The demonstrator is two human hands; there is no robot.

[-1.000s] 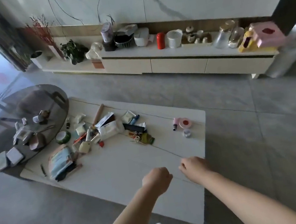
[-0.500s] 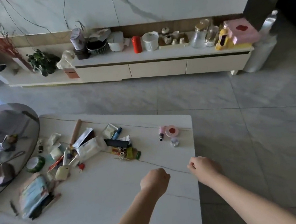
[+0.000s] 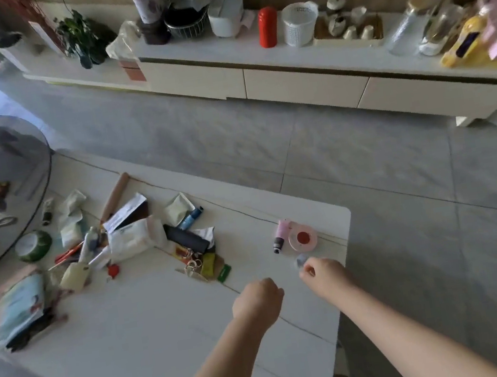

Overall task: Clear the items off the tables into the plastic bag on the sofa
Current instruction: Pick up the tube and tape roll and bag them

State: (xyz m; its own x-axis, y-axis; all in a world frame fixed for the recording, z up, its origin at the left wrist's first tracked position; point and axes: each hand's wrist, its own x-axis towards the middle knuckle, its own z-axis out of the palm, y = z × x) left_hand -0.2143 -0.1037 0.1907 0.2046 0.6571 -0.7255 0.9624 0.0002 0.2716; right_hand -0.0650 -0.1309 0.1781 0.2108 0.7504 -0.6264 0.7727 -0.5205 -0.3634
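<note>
The white low table (image 3: 165, 330) carries a scatter of small items. At its right end lie a pink tube (image 3: 281, 235), a round pink case with a red centre (image 3: 303, 238) and a small grey cap (image 3: 301, 259). My right hand (image 3: 325, 277) is curled just below the cap, almost touching it. My left hand (image 3: 257, 300) is a fist over bare tabletop and holds nothing. Further left lie a wipes pack (image 3: 135, 237), a black case (image 3: 187, 241), a blue tube (image 3: 192, 217), a wooden stick (image 3: 114, 197) and a pale blue pouch (image 3: 19, 306). No sofa or bag is in view.
A round glass table (image 3: 13, 178) with several small things overlaps the white table's left end. A long cream cabinet (image 3: 290, 85) along the far wall holds a red canister (image 3: 268, 27), a white basket (image 3: 298, 24), jars and plants. Grey tiled floor lies between and to the right.
The view has closed in on the table's right end. My right hand has moved forward from the table edge to just beside the grey cap. My left hand stays a fist.
</note>
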